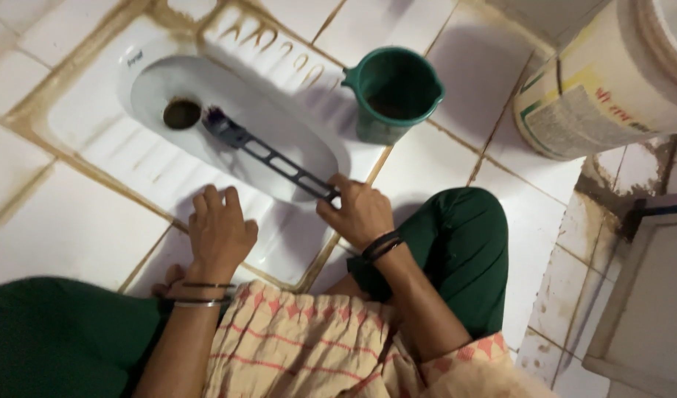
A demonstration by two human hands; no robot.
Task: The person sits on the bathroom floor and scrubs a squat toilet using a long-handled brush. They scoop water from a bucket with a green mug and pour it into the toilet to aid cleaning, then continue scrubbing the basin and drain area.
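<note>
The right hand [360,214] grips the end of a dark brush [268,153], its head by the drain of the squat pan [95,118] at centre left. The left hand [220,232] lies spread flat on the pan's rim. Short, firm strokes with that steadying palm should scrub best. Upper right, a cream bucket [611,81] carries a yellow-and-green label; a green mug [393,92] stands at upper centre.

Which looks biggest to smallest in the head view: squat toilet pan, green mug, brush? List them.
1. Squat toilet pan, clearly largest.
2. Brush and green mug: unsure. The brush, held by the right hand, is longer but thin; the mug is bulkier.
</note>
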